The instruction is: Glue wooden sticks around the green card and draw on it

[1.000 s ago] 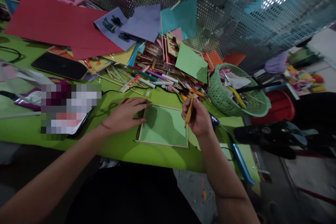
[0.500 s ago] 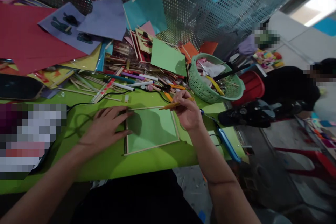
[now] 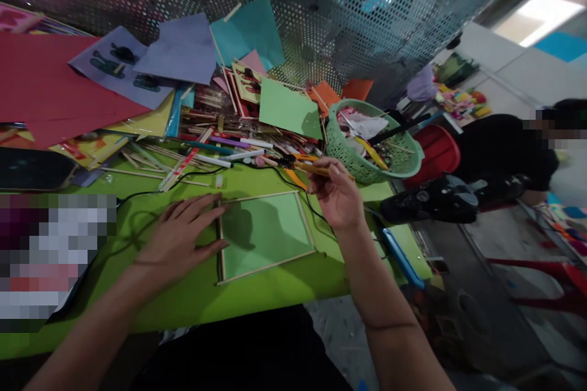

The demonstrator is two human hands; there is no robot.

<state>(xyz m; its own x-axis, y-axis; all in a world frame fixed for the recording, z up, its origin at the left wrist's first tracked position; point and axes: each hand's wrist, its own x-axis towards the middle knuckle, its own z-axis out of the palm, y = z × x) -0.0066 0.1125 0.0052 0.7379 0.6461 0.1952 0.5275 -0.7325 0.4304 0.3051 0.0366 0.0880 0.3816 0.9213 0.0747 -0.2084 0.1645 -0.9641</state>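
A light green paper sheet lies flat on the table, with thin wooden sticks along its edges like a frame. My left hand rests at its left side, fingers spread, fingertips touching the left stick. Above and beyond the sheet's top right corner, my right hand is closed around a slim orange pencil-shaped tool. The tool points left and is raised off the paper; its exact kind is unclear. My hands cast shadows on the sheet.
Markers, loose sticks and coloured papers crowd the back. A green basket of odds and ends stands at right, near a black tripod-like object and a blue tool. A dark cable crosses the table. A person in black is beyond.
My right hand has drawn the orange tool away from the top stick, to the right and beyond the corner. My left hand has stayed at the left edge. The view has tilted slightly.
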